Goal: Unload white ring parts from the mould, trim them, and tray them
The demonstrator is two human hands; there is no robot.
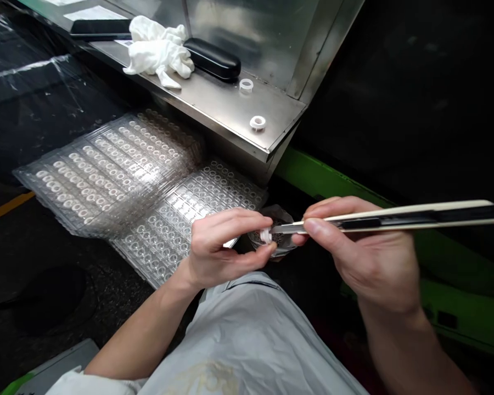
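Note:
Between thumb and forefinger, my left hand (224,244) pinches a small white plastic ring (265,235). My right hand (360,247) grips a utility knife (395,216) with a pale casing and a dark inner channel. The knife's blade (288,228) points left and its tip meets the ring, partly hidden by my left fingers. Two similar pieces, a translucent ring (246,85) and a white flanged ring (257,123), sit on the metal ledge above my hands.
White gloves (158,52) and a black case (213,58) lie on the metal ledge (230,118). Below it, one clear tray stack (107,170) holds rows of white rings; another tray (164,236) sits beside it. A lined bin (278,214) stands behind my hands, near a green machine frame (313,175).

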